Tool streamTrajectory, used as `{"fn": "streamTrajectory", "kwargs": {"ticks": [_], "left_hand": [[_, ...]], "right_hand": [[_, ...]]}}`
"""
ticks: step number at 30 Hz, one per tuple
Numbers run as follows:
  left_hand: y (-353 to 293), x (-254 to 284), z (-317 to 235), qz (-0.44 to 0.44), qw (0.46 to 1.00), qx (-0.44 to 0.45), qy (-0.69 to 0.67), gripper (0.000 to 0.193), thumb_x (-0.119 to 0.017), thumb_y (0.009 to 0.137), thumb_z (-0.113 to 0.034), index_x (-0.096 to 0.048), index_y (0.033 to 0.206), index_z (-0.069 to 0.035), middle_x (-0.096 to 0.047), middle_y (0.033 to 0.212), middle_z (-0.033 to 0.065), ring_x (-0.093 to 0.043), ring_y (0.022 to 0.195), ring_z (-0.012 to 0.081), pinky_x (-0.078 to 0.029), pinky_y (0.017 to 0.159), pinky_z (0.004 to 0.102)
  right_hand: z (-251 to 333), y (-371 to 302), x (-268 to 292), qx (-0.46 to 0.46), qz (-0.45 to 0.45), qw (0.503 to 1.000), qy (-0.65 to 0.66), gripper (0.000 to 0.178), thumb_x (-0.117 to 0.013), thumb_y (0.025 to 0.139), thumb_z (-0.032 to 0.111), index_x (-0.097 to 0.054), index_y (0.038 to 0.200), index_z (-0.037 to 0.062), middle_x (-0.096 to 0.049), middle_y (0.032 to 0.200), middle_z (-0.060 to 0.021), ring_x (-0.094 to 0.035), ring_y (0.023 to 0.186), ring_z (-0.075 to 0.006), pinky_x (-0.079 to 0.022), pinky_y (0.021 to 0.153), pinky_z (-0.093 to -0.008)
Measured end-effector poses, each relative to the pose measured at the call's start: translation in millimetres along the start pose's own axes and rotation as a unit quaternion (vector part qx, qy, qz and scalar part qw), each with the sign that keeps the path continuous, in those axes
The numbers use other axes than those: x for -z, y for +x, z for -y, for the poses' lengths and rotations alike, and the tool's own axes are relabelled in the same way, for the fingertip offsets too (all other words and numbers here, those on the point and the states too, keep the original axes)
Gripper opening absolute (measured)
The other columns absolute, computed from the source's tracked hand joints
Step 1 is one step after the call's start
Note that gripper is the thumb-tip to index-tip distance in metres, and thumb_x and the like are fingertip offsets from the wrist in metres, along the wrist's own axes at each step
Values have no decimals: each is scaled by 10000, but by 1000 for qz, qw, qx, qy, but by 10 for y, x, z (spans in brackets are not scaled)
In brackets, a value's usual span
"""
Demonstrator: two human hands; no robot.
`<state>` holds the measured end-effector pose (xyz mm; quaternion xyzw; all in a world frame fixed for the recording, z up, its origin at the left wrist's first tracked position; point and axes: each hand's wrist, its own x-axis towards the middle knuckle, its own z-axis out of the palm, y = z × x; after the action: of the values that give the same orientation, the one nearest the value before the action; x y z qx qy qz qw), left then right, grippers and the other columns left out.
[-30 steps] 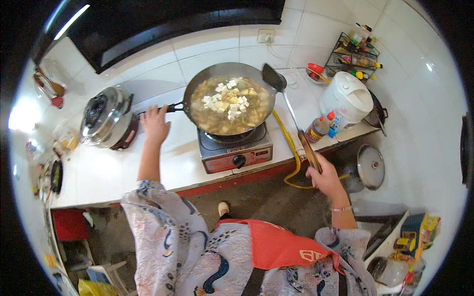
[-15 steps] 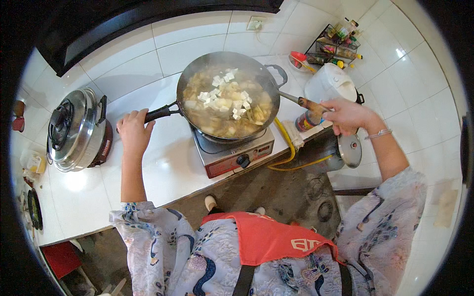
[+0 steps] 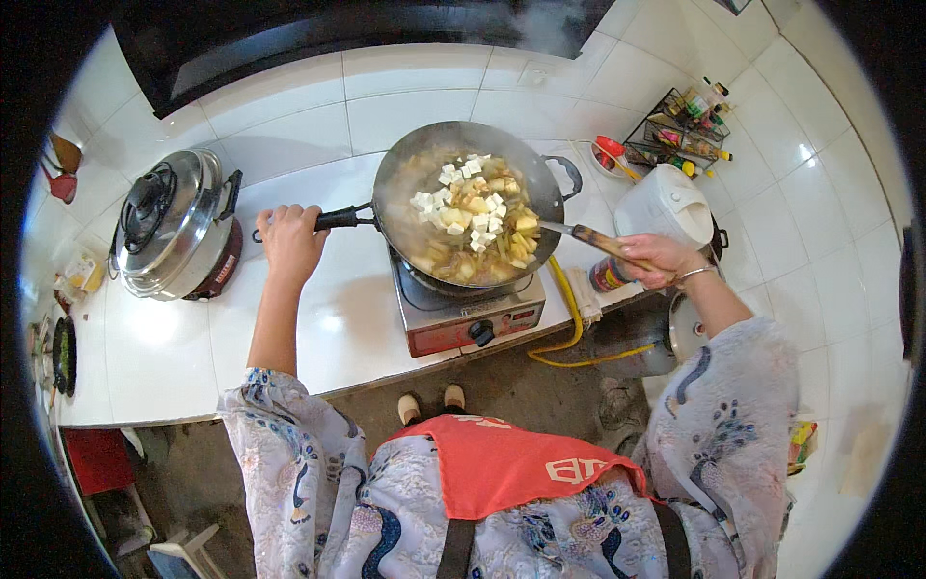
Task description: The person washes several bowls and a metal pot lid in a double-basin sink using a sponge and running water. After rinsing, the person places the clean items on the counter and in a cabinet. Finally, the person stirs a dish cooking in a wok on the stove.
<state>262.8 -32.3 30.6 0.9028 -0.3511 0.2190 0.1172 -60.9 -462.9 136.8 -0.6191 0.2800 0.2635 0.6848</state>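
A dark wok stands on a silver and red gas stove, steaming. In it is a brownish stew of yellowish chunks and strips, with white tofu cubes on top. My left hand is closed around the end of the wok's long black handle. Opposite, my right hand grips the wooden handle of a metal-shafted spatula. The spatula's working end lies inside the wok's right side, hidden in the food.
At left stands a lidded steel electric pot. Right of the wok are a white appliance, a can, a bowl with a red ladle and a bottle rack. A yellow gas hose hangs over the counter edge.
My right hand has moved the spatula leftward and nearer, deeper into the wok. The tofu and stew have shifted about. My left hand stays on the handle; the whole view has shifted slightly.
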Motion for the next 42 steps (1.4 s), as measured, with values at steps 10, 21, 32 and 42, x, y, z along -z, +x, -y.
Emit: {"fn": "streamTrajectory", "kwargs": {"ticks": [10,21,32,42], "left_hand": [[-121,2,-83,6,1000,7,1,229,-712,666,-205,-637,871,-134,-584,782,40,-539,861,221,-298,882,430],[-114,-8,-53,34,999,27,27,268,-702,677,-201,-619,920,-125,-595,856,44,-544,898,236,-345,867,440],[-41,-27,39,95,995,-2,31,264,-706,675,-228,-597,884,-111,-605,842,59,-569,858,240,-418,743,394],[141,-66,150,165,984,-60,22,167,-640,720,-224,-579,768,-76,-598,711,94,-598,665,289,-486,603,405]], "right_hand": [[112,12,-621,72,-31,967,-244,497,-495,880,139,-320,1342,83,-522,593,-41,-429,362,-80,-343,340,-224],[429,-539,-1203,85,-223,584,-776,490,-522,810,93,-401,1285,98,-588,749,-202,-575,690,-329,-452,596,-406],[1179,-213,-1244,-30,-281,641,-714,268,-510,755,70,-537,1022,82,-569,623,-125,-580,533,-246,-452,442,-357],[1408,-294,-371,-268,-21,912,-311,401,-458,891,197,-438,1292,199,-530,592,-33,-442,389,-57,-373,329,-218]]}}
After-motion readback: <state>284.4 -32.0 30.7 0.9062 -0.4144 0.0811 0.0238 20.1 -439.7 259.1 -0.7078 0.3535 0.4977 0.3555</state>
